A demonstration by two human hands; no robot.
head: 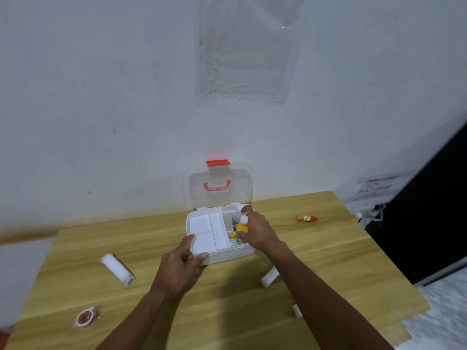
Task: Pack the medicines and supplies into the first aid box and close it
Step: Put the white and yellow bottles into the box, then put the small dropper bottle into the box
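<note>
The white first aid box (228,257) stands open on the wooden table, its clear lid (219,186) with red handle upright against the wall. A white inner tray (204,229) fills its left part. My right hand (255,229) is shut on a yellow bottle with a white cap (242,224), held in the box's right compartment beside a white bottle (236,217). My left hand (180,269) grips the box's front left corner. On the table lie a white bandage roll (117,269), a red tape roll (86,317), a white tube (270,276) and a small orange bottle (306,218).
The table (328,261) backs onto a grey wall. A small white item (297,310) lies near the front right, partly behind my right forearm. A dark panel and cables stand off the table's right side.
</note>
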